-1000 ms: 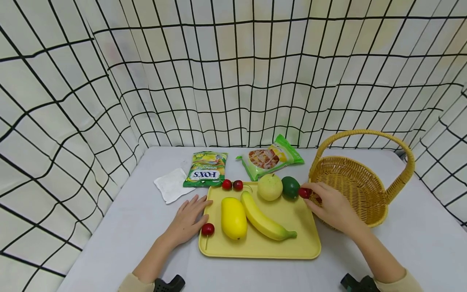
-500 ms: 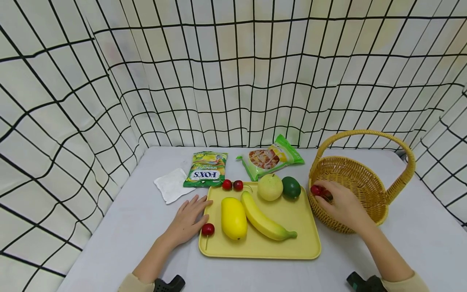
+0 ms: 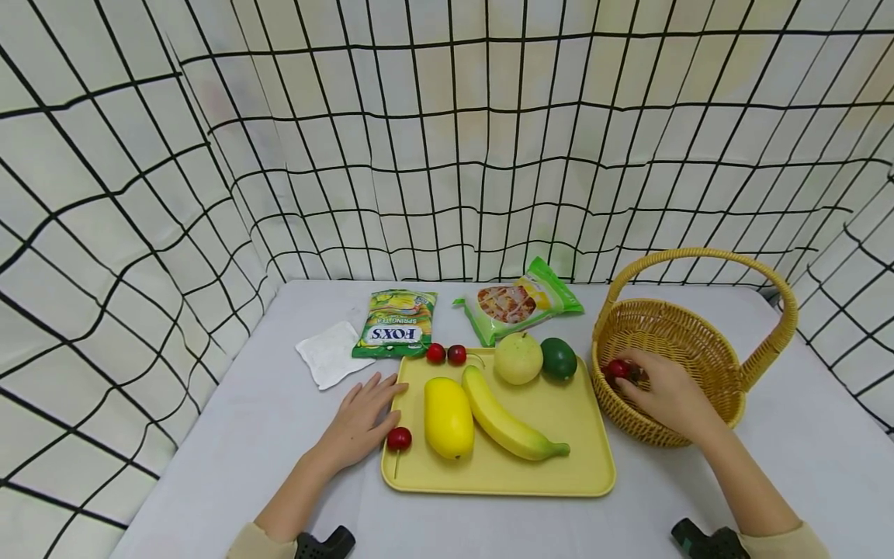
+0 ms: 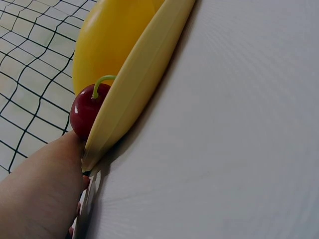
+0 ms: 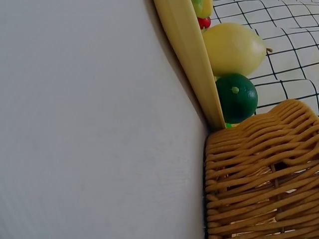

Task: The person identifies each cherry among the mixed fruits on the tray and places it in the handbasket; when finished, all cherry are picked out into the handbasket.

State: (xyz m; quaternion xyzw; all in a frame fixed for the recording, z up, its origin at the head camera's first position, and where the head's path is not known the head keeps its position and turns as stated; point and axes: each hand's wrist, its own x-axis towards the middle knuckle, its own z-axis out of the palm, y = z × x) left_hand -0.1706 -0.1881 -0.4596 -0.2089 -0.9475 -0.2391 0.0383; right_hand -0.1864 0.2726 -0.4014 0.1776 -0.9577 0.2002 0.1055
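Note:
My right hand (image 3: 667,392) is over the near left part of the wicker basket (image 3: 698,334), pinching a red cherry (image 3: 618,369); a darker red bit shows beside it, partly hidden by the fingers. The right wrist view shows the basket's woven side (image 5: 264,179) but not the hand. My left hand (image 3: 359,423) rests at the left edge of the yellow tray (image 3: 531,483), fingers spread on its rim. Close by its thumb lies another cherry (image 3: 399,439) with a stem, seen as a dark red cherry (image 4: 88,110) in the left wrist view.
On the tray lie a yellow oblong fruit (image 3: 448,419), a banana (image 3: 513,423), a pale round fruit (image 3: 518,359) and a dark green fruit (image 3: 559,359). Two cherries (image 3: 445,354) sit at its back edge. Behind are a Fox's bag (image 3: 396,322), a green packet (image 3: 517,303) and white tissue (image 3: 331,355).
My right hand has carried the cherry rightward from beside the green fruit, over the basket's rim and into the basket. The left hand stays put.

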